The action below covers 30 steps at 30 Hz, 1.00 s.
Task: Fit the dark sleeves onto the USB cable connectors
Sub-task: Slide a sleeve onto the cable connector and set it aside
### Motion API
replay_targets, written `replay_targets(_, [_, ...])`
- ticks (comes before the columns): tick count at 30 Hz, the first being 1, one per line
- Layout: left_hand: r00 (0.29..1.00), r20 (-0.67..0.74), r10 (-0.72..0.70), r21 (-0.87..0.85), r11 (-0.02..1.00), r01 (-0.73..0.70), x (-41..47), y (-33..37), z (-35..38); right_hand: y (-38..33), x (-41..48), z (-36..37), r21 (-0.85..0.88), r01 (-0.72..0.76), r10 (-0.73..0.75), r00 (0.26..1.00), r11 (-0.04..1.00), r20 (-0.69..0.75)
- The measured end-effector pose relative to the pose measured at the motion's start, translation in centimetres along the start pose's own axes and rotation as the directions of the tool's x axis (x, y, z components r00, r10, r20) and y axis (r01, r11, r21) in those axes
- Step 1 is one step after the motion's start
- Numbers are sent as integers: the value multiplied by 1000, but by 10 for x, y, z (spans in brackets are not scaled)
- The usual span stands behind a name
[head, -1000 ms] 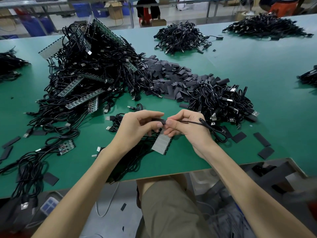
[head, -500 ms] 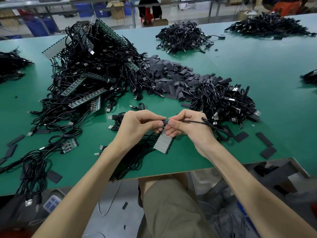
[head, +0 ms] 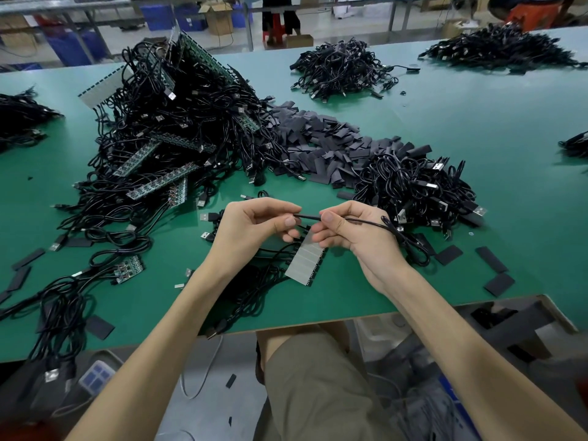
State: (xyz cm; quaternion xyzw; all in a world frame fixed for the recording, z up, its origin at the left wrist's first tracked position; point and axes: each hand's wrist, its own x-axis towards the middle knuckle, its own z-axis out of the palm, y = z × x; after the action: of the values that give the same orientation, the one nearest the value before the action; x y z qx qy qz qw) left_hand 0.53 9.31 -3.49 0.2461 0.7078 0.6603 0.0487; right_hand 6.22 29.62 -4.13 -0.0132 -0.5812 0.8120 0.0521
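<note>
A thin black USB cable (head: 308, 217) stretches between my two hands above the green table (head: 477, 128). My left hand (head: 254, 227) pinches its left end between thumb and forefinger. My right hand (head: 353, 230) pinches it a short way to the right, and the rest trails off in a loop (head: 410, 246) to the right. Whatever sits on the cable's end is hidden inside my left fingers. Just below my hands lies a grey strip of joined connectors (head: 307, 257) with cables attached. A heap of dark sleeves (head: 321, 144) lies behind.
A big tangle of black cables with green circuit strips (head: 165, 128) fills the left. A smaller cable pile (head: 416, 183) sits right of my hands. Loose dark sleeves (head: 496, 272) lie near the front right edge. More cable piles (head: 340, 68) lie at the back.
My hands have drawn a little apart, and a short bare stretch of cable now shows between them where my fingertips met before.
</note>
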Motion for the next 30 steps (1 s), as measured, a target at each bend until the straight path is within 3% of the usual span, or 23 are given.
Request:
replay_targets(10, [999, -33, 17, -24, 1000, -18, -1, 1, 4, 0, 0, 1, -38, -1, 2, 999, 999, 36])
replay_targets(19, [1000, 0, 25, 105, 994, -25, 0, -2, 4, 5, 2, 1, -75, 12, -8, 998, 997, 62])
replay_targets(24, [995, -95, 23, 49, 999, -19, 4, 8, 5, 5, 2, 1, -61, -1, 6, 996, 998, 84])
replay_targets(27, [996, -85, -24, 13, 1000, 26, 20, 24, 8, 3, 1, 3, -254, -27, 64, 988, 967, 140])
replay_targets(30, [991, -93, -93, 11, 995, 94, 44, 34, 16, 4, -4, 10, -496, 78, 34, 976, 865, 213])
